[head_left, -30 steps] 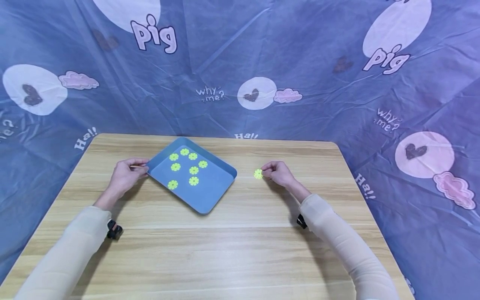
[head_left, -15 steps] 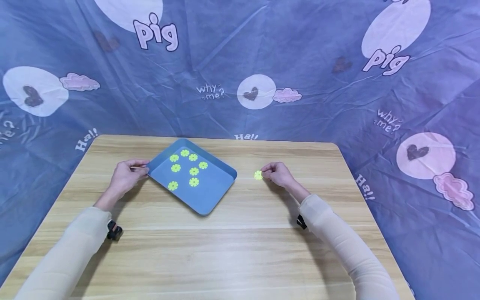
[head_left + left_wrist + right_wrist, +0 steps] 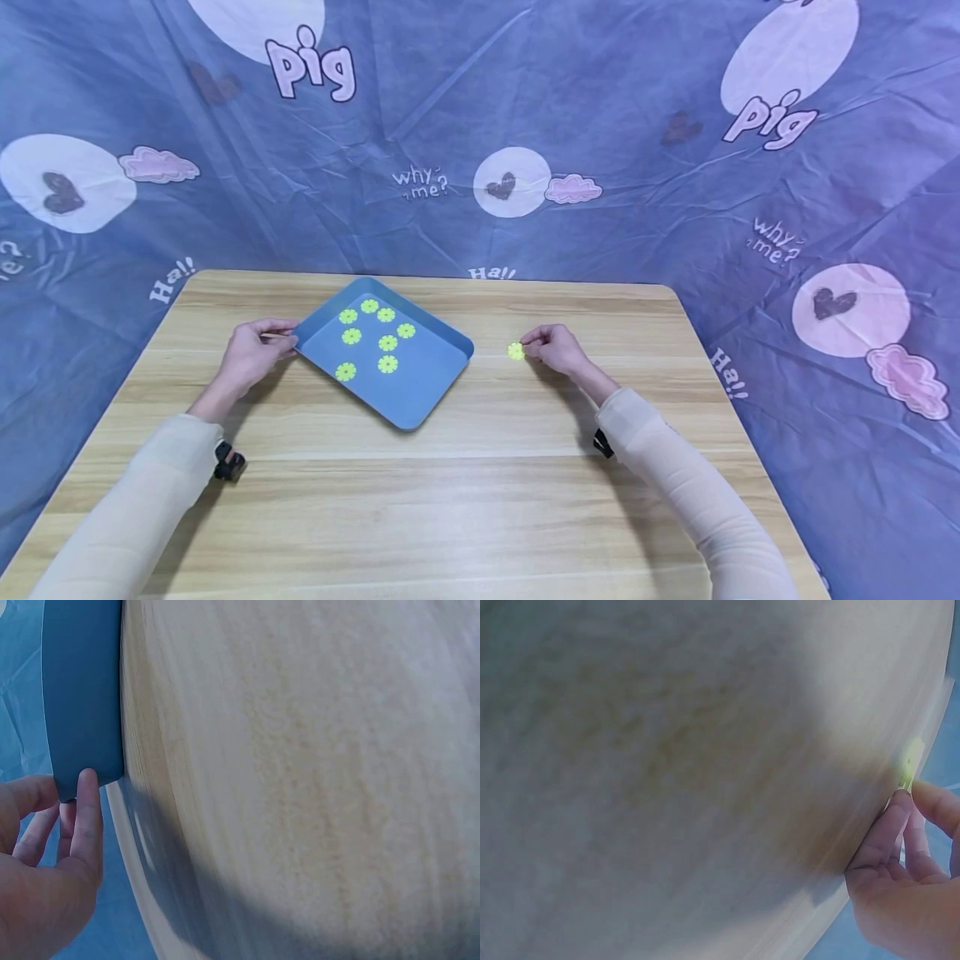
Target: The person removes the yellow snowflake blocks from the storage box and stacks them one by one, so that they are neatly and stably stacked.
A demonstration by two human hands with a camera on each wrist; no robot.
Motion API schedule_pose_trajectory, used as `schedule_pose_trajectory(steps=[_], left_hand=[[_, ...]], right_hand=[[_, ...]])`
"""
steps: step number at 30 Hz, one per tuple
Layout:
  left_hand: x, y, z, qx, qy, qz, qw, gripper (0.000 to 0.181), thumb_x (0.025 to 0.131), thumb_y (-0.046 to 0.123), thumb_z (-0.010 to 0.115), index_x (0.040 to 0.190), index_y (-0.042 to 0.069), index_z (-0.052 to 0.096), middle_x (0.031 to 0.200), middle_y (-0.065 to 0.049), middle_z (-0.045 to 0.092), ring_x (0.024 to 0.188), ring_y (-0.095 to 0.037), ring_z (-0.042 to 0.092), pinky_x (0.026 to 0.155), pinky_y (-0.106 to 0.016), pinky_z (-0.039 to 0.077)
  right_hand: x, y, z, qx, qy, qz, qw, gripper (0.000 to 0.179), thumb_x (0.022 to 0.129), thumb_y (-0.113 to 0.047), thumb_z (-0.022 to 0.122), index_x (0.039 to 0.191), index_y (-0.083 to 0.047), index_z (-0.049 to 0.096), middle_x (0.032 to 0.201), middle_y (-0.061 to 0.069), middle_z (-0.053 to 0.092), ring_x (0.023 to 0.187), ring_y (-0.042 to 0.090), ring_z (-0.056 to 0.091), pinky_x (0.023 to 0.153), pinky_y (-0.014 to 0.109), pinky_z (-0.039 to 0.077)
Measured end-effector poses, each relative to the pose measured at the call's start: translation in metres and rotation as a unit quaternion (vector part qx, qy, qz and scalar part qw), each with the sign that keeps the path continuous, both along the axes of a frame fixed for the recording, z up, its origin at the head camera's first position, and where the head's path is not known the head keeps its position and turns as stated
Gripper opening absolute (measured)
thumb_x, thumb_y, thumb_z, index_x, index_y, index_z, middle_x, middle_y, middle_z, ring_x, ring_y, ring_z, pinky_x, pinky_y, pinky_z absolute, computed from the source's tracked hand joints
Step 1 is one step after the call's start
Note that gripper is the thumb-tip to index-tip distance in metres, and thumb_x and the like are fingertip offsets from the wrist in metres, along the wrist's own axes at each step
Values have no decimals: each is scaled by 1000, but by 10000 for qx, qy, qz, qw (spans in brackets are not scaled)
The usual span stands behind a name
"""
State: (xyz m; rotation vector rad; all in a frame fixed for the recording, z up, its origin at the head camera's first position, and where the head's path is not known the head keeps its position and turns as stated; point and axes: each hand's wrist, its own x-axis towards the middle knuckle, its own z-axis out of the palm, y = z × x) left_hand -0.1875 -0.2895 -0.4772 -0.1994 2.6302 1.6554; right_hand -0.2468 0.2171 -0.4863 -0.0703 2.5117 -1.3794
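Observation:
My left hand (image 3: 251, 354) pinches the left corner of a blue-grey rectangular tray (image 3: 427, 392); in the left wrist view its fingertips press the end of the tray's wall (image 3: 82, 697). Lying apart on the tray floor are several yellow-green snowflake discs (image 3: 387, 342), notched round the rim. Right of the tray, my right hand (image 3: 558, 350) pinches one more yellow-green snowflake disc (image 3: 515, 351) by its edge between thumb and fingers. In the right wrist view this disc (image 3: 910, 760) stands out beyond the fingertips, close over the table, and looks pale and blurred.
The wooden table (image 3: 465, 517) runs back to a blue printed cloth (image 3: 600, 100) that hangs behind it and down both sides. Black wrist cameras sit under each pale sleeve (image 3: 663, 454).
Both hands, the tray and the discs hold almost the same places. Only a slight shift of the head view shows.

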Motion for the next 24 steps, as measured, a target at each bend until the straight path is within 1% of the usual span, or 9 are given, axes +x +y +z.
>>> schedule_pose_trajectory(steps=[8, 11, 18, 24], left_hand=[[0, -1, -1, 78, -6, -28, 10000, 40, 102, 2, 63, 139, -14, 59, 96, 9, 65, 77, 11, 65, 78, -16, 68], [-1, -2, -1, 74, 6, -37, 10000, 41, 102, 2, 63, 139, -14, 59, 94, 12, 65, 77, 11, 65, 78, -16, 68], [0, -2, -1, 112, -1, -47, 9999, 41, 102, 2, 64, 139, -14, 59, 94, 13, 64, 78, 11, 65, 78, -16, 68], [0, -1, 1, 210, -20, -51, 9998, 42, 102, 2, 63, 140, -15, 58, 95, 11, 63, 78, 9, 66, 80, -17, 68]], right_hand=[[-1, -1, -1, 162, 25, -3, 9999, 20, 96, -2, 70, 112, 9, 73, 79, -3, 64, 68, 6, 56, 56, 12, 46], [0, -1, -1, 211, 47, 4, 9998, 19, 95, -2, 71, 110, 9, 74, 80, -2, 65, 69, 6, 57, 56, 12, 47], [1, 0, 3, 112, -32, 8, 9999, 21, 95, -1, 70, 113, 9, 73, 80, -2, 66, 70, 7, 57, 58, 13, 50], [3, -5, 13, -220, -248, -43, 9994, 27, 97, -2, 70, 121, 9, 69, 93, 6, 69, 75, 12, 61, 63, 15, 57]])
